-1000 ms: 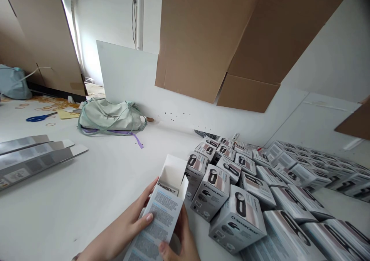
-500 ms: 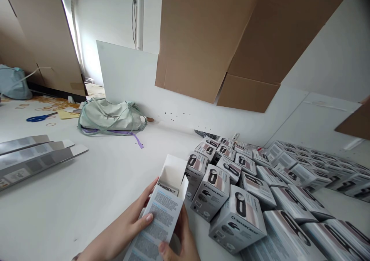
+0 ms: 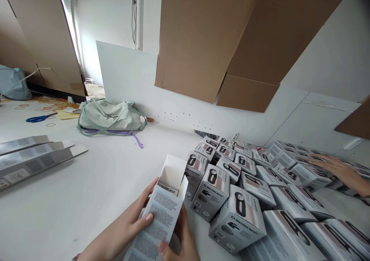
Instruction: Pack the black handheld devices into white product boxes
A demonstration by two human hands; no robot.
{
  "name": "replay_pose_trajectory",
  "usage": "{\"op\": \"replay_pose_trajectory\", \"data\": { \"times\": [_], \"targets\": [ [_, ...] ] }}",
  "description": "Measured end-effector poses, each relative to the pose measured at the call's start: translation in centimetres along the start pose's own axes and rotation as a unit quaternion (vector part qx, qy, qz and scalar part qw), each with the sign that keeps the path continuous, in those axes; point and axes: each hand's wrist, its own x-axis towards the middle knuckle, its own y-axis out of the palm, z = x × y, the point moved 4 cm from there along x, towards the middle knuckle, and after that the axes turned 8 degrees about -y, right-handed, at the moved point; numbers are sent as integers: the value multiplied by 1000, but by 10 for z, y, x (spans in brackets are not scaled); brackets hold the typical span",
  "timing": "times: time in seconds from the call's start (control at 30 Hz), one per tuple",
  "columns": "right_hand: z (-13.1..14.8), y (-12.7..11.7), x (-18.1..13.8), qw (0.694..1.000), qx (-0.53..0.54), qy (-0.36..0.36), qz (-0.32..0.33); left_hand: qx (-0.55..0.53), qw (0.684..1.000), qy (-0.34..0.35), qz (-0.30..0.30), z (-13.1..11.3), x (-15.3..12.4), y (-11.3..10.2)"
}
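My left hand [image 3: 127,224] and my right hand [image 3: 179,239] both hold an open white SilverCrest carton [image 3: 162,218] upright at the bottom middle of the view. Its printed side faces me and its top flaps stand open. My left thumb presses on the printed side, and my right fingers wrap behind the carton. Inside it sits a white insert with a SilverCrest label [image 3: 167,188]. To the right, a closed grey-and-white product box [image 3: 209,191] stands close to the carton, one of a large crowd of similar boxes.
Several more boxes [image 3: 238,218] spread across the right of the white table [image 3: 86,184]. Another person's hand [image 3: 337,168] rests on the far boxes. Flat printed card strips [image 3: 34,159], blue scissors [image 3: 40,117], rubber bands [image 3: 54,103] and a pale green bag [image 3: 111,116] lie at the left.
Another person's hand has come in from the right over the far boxes. My hands and the carton stay nearly where they were.
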Motion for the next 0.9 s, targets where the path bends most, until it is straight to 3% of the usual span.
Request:
{"op": "replay_pose_trajectory", "data": {
  "times": [0.9],
  "targets": [
    [0, 1, 1, 1000, -3, 1, -1, 4, 1000, -20, 5, 1, 1, 1]
  ]
}}
